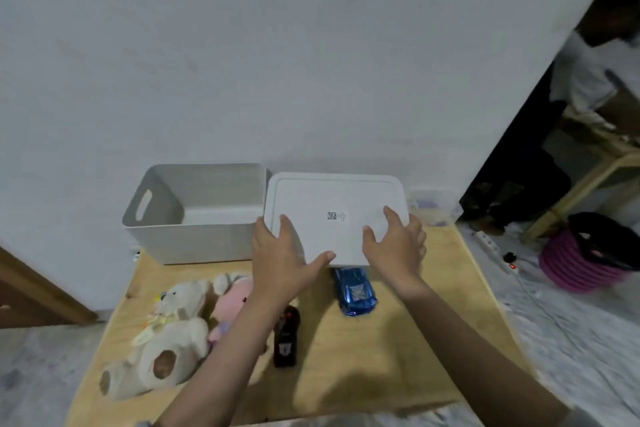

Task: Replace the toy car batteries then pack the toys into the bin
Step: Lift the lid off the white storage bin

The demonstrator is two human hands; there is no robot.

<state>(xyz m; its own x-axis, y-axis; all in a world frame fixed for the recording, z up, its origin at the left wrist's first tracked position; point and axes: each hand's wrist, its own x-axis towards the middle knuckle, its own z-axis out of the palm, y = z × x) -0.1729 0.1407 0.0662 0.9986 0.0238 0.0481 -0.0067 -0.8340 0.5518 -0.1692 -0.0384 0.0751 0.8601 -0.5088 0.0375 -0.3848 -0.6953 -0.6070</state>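
On wooden table (pixel 398 340) by white wall (pixel 242 45) | both hands' fingers (pixel 389 215) gripping lid (pixel 332 198)

Both hands, left hand (pixel 277 253) and right hand (pixel 398 246), hold the white lid (pixel 332 215) at frame centre, beside the open bin (pixel 194 215).

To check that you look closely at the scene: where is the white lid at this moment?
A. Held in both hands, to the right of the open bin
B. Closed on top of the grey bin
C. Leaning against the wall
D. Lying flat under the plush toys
A: the left hand and right hand grip the white lid beside the open grey bin, above the blue toy car.
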